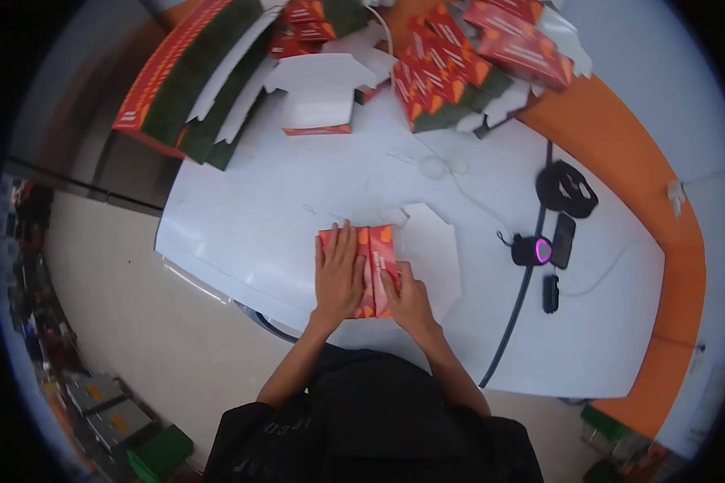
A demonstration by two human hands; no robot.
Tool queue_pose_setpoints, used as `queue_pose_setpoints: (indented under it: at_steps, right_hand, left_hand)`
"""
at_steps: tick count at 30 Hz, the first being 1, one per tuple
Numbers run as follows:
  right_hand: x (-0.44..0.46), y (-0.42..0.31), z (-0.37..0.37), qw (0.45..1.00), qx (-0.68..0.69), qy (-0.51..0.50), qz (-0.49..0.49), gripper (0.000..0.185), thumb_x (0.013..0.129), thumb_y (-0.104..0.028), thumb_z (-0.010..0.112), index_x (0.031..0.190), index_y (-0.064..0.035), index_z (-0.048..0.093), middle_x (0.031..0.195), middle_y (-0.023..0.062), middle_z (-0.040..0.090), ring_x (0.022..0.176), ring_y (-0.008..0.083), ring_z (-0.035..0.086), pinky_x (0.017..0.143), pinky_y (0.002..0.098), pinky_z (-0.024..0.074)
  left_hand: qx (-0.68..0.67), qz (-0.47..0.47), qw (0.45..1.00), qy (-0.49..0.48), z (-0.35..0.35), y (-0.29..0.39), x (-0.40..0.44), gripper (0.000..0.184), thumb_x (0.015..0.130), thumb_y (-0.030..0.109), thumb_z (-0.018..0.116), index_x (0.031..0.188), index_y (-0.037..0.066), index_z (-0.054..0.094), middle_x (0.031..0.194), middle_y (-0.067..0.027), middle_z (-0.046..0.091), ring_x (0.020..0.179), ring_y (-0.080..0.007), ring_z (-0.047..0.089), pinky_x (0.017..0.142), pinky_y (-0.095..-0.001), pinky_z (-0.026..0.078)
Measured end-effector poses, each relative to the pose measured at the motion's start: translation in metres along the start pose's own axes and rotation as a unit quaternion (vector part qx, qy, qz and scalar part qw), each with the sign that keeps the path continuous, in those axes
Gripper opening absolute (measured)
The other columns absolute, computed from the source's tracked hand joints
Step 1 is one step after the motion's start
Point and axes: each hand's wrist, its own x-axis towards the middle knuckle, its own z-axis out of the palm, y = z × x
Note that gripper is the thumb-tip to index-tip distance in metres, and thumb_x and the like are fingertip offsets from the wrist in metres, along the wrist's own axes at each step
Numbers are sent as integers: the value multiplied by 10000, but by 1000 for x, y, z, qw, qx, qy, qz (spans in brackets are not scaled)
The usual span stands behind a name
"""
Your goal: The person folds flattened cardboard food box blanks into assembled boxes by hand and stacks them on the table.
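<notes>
Your left hand (340, 274) lies flat, fingers extended, on the red printed carton (384, 248) beneath both palms, its panels meeting at a seam, while your right hand (412, 303) touches its edge, grip unclear, the white flap (437, 258) beside those fingers not yet folded over.

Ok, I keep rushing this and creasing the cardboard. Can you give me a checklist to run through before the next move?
1. Left hand steadying the red carton: ok, it lies flat over the left part.
2. Right hand in contact: ok, it touches the carton's right side.
3. Right hand's grip reaching under the edge: cannot tell, the underside is hidden.
4. White cardboard beside the carton folded in: not ok, it lies spread out to the right.
5. Black device with the purple ring apart from the cardboard: ok, it stands further right.
</notes>
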Motion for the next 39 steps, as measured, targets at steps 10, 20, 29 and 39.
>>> queue_pose_setpoints:
  at_steps: [10,20,29,39]
  right_hand:
    - [-3,0,15,996,-78,42,-28,275,1091,-258,549,1240,-27,541,769,301,681,709,518,672,600,594,519]
    - [-7,2,56,984,156,78,-30,302,1138,-301,465,1173,-28,588,826,229,696,749,415,698,676,500,530]
    - [40,45,6,948,293,-118,-30,255,1054,-199,594,1225,-15,643,1044,63,683,1026,155,649,910,318,531]
    - [135,61,9,975,-154,-61,-148,324,811,-113,777,1126,-61,722,1015,160,750,1015,377,721,915,493,567]
  left_hand:
    - [-38,-11,999,-10,-3,1,7,548,1059,206,515,1532,-69,473,1648,-222,416,1564,-411,313,1292,-588,138]
    - [-31,-18,999,-5,1,-3,3,563,1054,236,508,1557,-12,467,1649,-213,410,1561,-414,301,1291,-594,114]
    - [41,18,996,-75,-18,10,15,526,1071,295,497,1573,138,505,1618,-192,437,1537,-444,300,1261,-624,132]
    - [104,39,991,-76,0,-2,13,524,1109,310,432,1605,147,471,1710,-143,346,1588,-416,241,1274,-605,104]
